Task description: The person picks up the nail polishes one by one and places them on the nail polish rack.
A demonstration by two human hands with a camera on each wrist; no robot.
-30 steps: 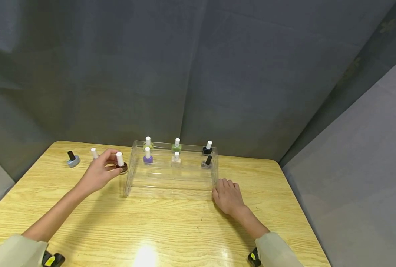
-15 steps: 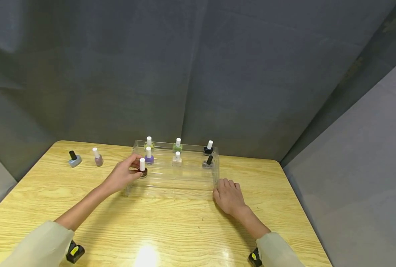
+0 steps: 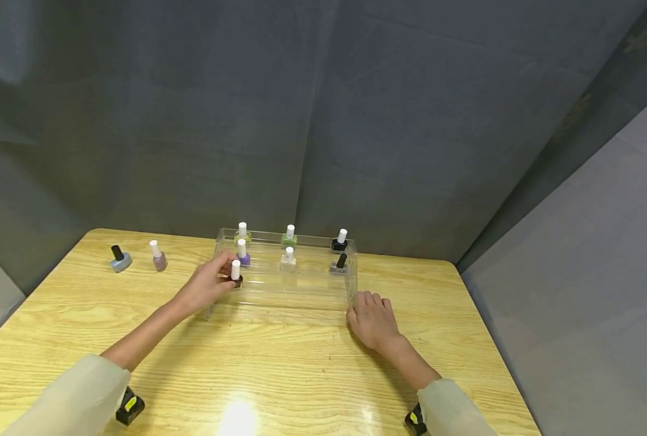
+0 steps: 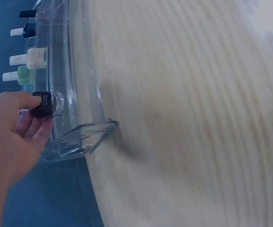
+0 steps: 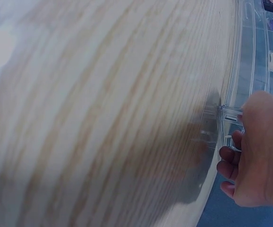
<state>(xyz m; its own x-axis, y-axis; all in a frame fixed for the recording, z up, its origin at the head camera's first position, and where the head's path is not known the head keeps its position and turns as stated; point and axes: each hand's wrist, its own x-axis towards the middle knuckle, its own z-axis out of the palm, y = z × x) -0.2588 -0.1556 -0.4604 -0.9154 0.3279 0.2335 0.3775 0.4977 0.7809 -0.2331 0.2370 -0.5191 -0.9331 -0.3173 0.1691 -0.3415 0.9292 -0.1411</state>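
In the head view, my left hand [image 3: 206, 283] pinches a dark nail polish bottle [image 3: 238, 282] with a white cap at the left end of a clear stepped display rack [image 3: 285, 316]. Thumb and fingers grip its dark body in the left wrist view, where the bottle [image 4: 42, 105] is at a rack step. A purple nail polish bottle [image 3: 244, 260] stands just behind it. My right hand [image 3: 374, 321] holds the rack's right front corner; the right wrist view has the thumb and curled fingers at the clear end panel, contact partly hidden.
Upper steps carry green [image 3: 288, 241], pale [image 3: 288, 264] and black [image 3: 339, 244] bottles, among others. Left of the rack, a mauve bottle [image 3: 160, 261] and a light blue bottle [image 3: 120, 263] with a black cap stand on the wooden table [image 3: 280, 375]. A grey curtain hangs behind.
My left hand has carried the dark nail polish bottle rightward from beside the rack to its left end, uncovering the mauve bottle. The right hand has stayed at the rack's corner.
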